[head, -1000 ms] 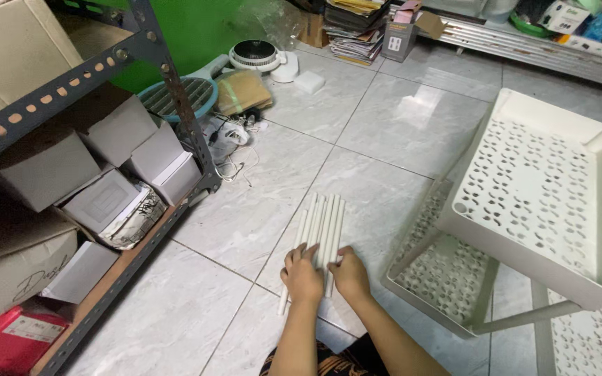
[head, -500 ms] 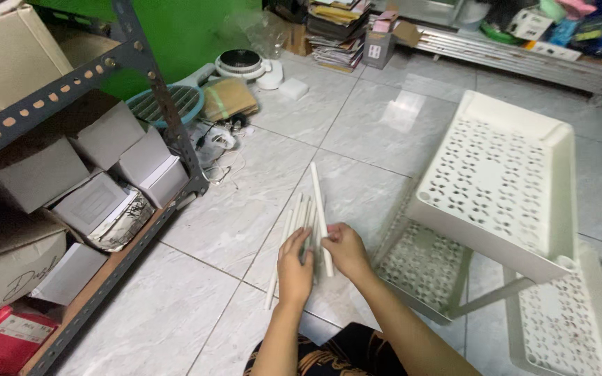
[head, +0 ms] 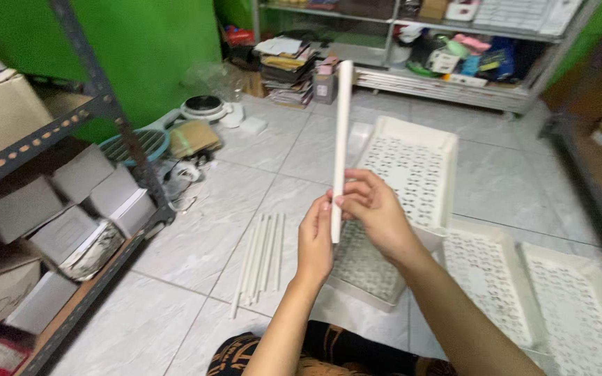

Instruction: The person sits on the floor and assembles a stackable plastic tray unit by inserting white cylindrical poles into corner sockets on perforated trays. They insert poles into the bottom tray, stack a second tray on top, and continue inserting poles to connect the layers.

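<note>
I see both hands mid-frame pinching one white plastic tube (head: 342,139) upright: left hand (head: 315,240) steadying, right hand (head: 374,212) gripping; spare tubes (head: 260,261) lie on the floor below-left.

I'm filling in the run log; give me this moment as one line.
left hand: holds white rod low | right hand: grips same rod, upright | spare rods: on floor tiles | perforated trays: behind hands
</note>
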